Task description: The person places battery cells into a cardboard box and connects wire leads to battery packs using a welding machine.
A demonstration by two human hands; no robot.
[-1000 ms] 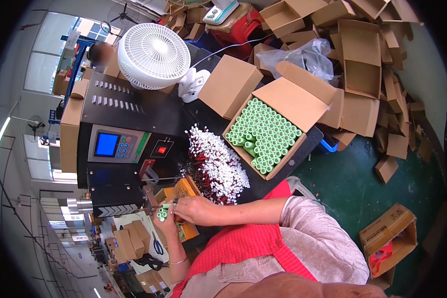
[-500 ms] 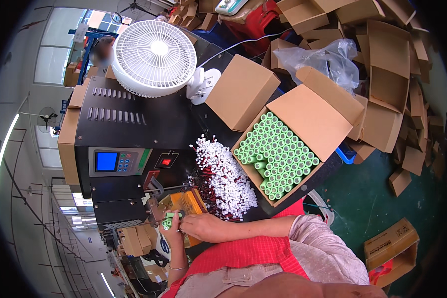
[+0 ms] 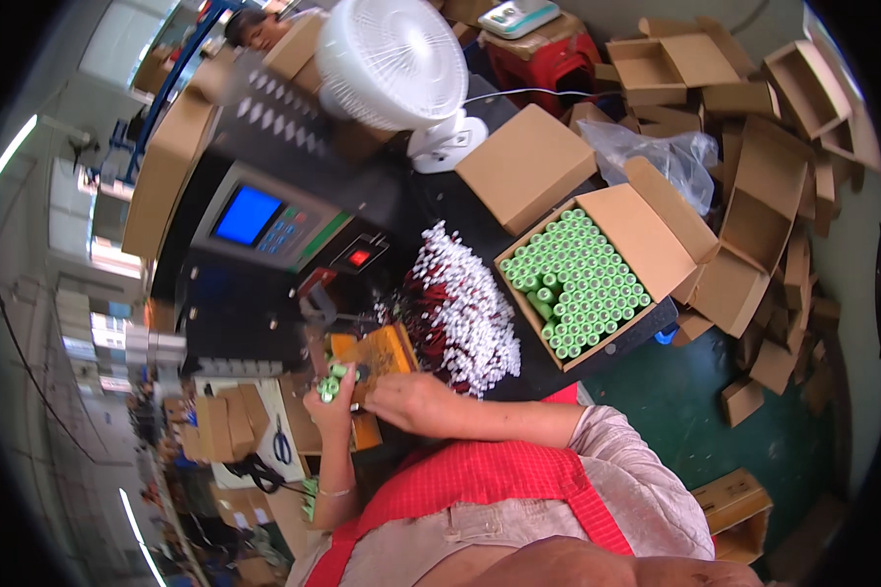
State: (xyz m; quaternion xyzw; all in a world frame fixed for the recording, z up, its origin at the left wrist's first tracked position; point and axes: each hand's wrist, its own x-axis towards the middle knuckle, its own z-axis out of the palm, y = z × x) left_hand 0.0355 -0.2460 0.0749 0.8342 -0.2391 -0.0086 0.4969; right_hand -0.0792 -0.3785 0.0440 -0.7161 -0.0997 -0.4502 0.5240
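My left hand point(image 3: 334, 413) is closed around several green cylindrical battery cells point(image 3: 333, 383), held in front of the black machine's lower front. Close beside it, my right hand point(image 3: 413, 403) has its fingers pinched together; what they grip, if anything, is hidden. An orange block-like piece point(image 3: 390, 350) lies just beyond the right hand. Past it is a heap of white connectors point(image 3: 475, 318) with red and dark wires. Farther right, an open cardboard box point(image 3: 641, 235) holds rows of the same green cells point(image 3: 592, 274), with a gap on its left side.
The black machine point(image 3: 230, 308) has a blue screen point(image 3: 248, 215) and a lit red switch point(image 3: 359, 257). A white fan point(image 3: 396, 64) and a closed carton point(image 3: 524, 166) stand behind. Scissors point(image 3: 282, 447) lie at left. Cartons pile up at far right. Another person is at the back.
The whole view has turned and shifted, so the machine and fan appear tilted. My hands stay close together, the left still holding the cells; the right hand sits slightly farther from them.
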